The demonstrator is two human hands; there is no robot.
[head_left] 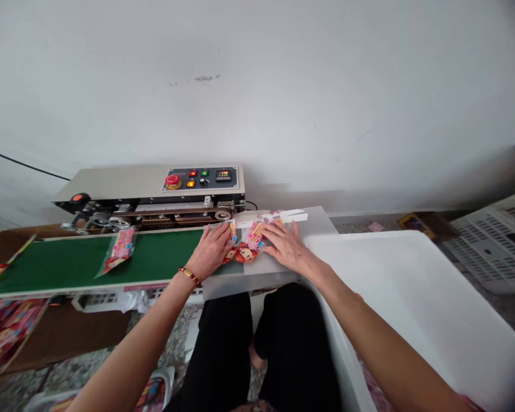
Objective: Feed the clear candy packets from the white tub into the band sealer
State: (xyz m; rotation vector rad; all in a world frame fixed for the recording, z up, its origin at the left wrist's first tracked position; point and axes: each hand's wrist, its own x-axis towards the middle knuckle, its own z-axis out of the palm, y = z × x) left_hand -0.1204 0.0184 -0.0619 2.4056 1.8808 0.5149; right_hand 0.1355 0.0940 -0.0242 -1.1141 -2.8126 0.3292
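Head view: left hand and right hand lie flat, pinning packets mid-frame, long axes toward the sealer; conveyor belt left.

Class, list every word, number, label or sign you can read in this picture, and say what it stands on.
None can be read.
Red digits on the grey sealing machine's dark control panel: too blurred.
Print on the pink cartoon packets under the left hand and right hand: too small.
Packet on the green belt: illegible.

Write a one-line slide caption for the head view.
Both hands, left hand and right hand, press printed packets flat at the sealing machine's feed end; another packet lies on the green belt.
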